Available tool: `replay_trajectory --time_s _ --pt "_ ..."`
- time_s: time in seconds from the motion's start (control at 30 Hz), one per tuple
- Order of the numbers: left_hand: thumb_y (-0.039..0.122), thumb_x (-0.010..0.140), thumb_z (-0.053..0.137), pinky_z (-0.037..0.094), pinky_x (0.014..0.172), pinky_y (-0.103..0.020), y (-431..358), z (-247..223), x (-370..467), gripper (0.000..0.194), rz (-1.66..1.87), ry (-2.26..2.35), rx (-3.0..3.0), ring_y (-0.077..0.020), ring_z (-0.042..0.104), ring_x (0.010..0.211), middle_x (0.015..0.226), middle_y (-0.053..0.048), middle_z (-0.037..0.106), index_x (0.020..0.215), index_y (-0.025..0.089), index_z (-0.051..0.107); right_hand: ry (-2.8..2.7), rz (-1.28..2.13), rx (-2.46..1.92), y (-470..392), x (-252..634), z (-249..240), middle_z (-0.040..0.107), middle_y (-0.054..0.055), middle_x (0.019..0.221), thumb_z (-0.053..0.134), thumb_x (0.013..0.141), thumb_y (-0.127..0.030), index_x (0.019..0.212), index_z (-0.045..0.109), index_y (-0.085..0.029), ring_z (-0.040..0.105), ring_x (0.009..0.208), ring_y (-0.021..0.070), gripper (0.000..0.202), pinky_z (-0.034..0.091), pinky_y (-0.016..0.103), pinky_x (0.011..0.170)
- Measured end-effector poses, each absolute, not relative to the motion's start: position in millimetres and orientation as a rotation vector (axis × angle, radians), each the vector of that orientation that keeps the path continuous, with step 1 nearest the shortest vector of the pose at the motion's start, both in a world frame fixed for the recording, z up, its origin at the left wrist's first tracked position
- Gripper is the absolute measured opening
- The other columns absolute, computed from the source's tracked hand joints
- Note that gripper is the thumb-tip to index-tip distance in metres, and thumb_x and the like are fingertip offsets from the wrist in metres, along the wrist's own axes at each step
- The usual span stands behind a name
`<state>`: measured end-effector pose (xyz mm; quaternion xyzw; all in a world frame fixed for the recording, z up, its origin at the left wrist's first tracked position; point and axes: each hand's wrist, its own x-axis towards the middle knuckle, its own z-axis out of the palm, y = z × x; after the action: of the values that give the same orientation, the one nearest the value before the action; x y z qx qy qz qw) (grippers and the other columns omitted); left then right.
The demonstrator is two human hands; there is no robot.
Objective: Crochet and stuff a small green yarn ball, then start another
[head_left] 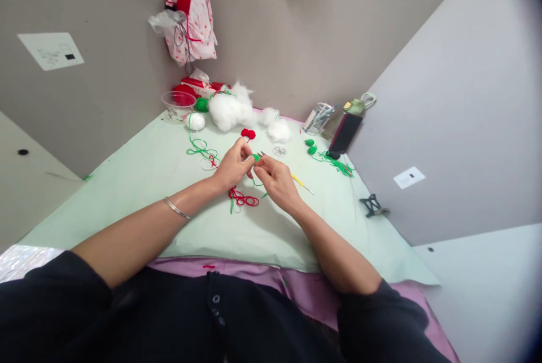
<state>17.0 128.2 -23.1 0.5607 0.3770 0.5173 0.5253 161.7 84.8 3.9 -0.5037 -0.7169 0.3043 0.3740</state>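
Observation:
My left hand point(235, 165), with a silver bangle on the wrist, pinches a small green knitted piece point(256, 158) over the middle of the table. Close against it, the fingers of my right hand point(276, 180) are bent together at the same piece; what they grip is too small to make out. The metal tips of what look like scissors point(261, 154) show just above my right fingers. A thin green strand hangs below the hands. Just beyond my left hand lies a red knitted piece point(248, 134), and loose red yarn point(243, 199) lies nearer to me.
White stuffing point(231, 109), a clear tub point(178, 106) and a white yarn ball point(195, 121) stand at the back left. A yellow-handled hook point(302, 183) lies right of my hands. Farther right are green yarn point(339, 165), a phone point(346, 132) and a pen holder point(319, 118).

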Motion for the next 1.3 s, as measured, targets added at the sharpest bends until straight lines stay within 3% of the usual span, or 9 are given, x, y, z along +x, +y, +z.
replay_trajectory --time_s 0.13,0.23,0.33,0.43,0.57,0.77,0.9,1.03,1.3 --pt "0.01 0.079 0.064 0.048 0.049 -0.021 129.4 -19.8 14.1 0.024 1.213 0.933 1.302 -0.0084 0.057 0.046 0.061 0.011 0.053 0.087 0.022 0.045 -1.877 0.662 -1.307 93.3 168.9 1.6 0.053 -0.002 0.063 0.058 0.09 -0.033 0.076 0.062 -0.022 0.045 0.06 0.0146 0.018 0.036 0.03 0.063" --pt "0.014 0.08 0.065 0.05 0.053 -0.023 129.9 -18.0 11.7 0.016 1.174 0.919 1.282 -0.0077 0.056 0.048 0.065 0.008 0.057 0.089 0.019 0.053 -1.9 0.454 -1.197 98.9 177.9 6.5 0.066 0.006 0.093 0.066 0.088 -0.037 0.075 0.067 -0.022 0.058 0.089 0.0203 0.02 0.043 0.033 0.079" --pt "0.023 0.081 0.07 0.048 0.052 -0.023 129.8 -17.5 11.1 0.015 1.138 0.893 1.265 -0.0078 0.054 0.049 0.066 0.005 0.06 0.085 0.018 0.057 -1.845 0.71 -1.003 99.9 181.4 11.4 0.068 0.008 0.113 0.066 0.088 -0.04 0.071 0.06 -0.022 0.062 0.099 0.0211 0.025 0.047 0.034 0.082" --pt "0.027 0.082 0.071 0.047 0.051 -0.022 128.7 -16.9 10.8 0.017 1.117 0.888 1.228 -0.0082 0.054 0.05 0.067 0.003 0.062 0.084 0.018 0.056 -1.705 1.03 -0.93 99.7 179.9 11.5 0.069 0.006 0.106 0.062 0.089 -0.042 0.078 0.05 -0.023 0.059 0.069 0.0138 0.025 0.046 0.03 0.064" --pt "0.017 0.078 0.065 0.048 0.052 -0.022 125.9 -16.0 10.9 0.01 1.117 0.899 1.174 -0.0071 0.052 0.049 0.067 0.004 0.061 0.08 0.018 0.055 -1.8 0.697 -1.13 100.5 177.9 6.8 0.067 0.004 0.107 0.066 0.085 -0.034 0.1 0.053 -0.024 0.052 0.065 0.0116 0.022 0.043 0.029 0.066" --pt "0.016 0.077 0.066 0.049 0.052 -0.022 123.8 -19.1 14.2 0.011 1.074 0.85 1.118 -0.0088 0.053 0.05 0.061 0.005 0.056 0.078 0.018 0.055 -1.943 0.518 -1.321 103.7 177.1 -2.5 0.058 -0.002 0.071 0.065 0.085 -0.033 0.076 0.057 -0.022 0.044 0.066 0.0143 0.017 0.034 0.03 0.068" --pt "0.03 0.082 0.071 0.059 0.07 -0.028 124.8 -16.2 10.8 0.018 1.007 0.705 1.089 -0.0109 0.063 0.063 0.072 0.001 0.062 0.078 0.016 0.059 -1.827 0.664 -1.345 112.3 183.9 -4.4 0.047 -0.005 0.057 0.065 0.084 -0.041 0.069 0.056 -0.022 0.037 0.057 0.0125 0.026 0.029 0.029 0.059" --pt "0.026 0.076 0.079 0.059 0.09 -0.035 127.0 -13.1 6.4 0.023 0.953 0.598 1.08 -0.0152 0.072 0.08 0.091 -0.005 0.072 0.091 0.014 0.067 -1.747 0.77 -1.311 119.7 191.9 -2.0 0.043 -0.006 0.055 0.063 0.083 -0.052 0.068 0.054 -0.021 0.034 0.055 0.011 0.036 0.026 0.028 0.054" --pt "0.022 0.077 0.078 0.061 0.091 -0.036 125.1 -17.3 13.1 0.022 1.045 0.607 1.045 -0.0104 0.069 0.074 0.086 0.0 0.068 0.088 0.015 0.06 -1.739 0.801 -1.236 110.4 182.7 4.8 0.042 -0.005 0.06 0.062 0.084 -0.049 0.068 0.054 -0.021 0.034 0.059 0.0115 0.034 0.028 0.029 0.057"
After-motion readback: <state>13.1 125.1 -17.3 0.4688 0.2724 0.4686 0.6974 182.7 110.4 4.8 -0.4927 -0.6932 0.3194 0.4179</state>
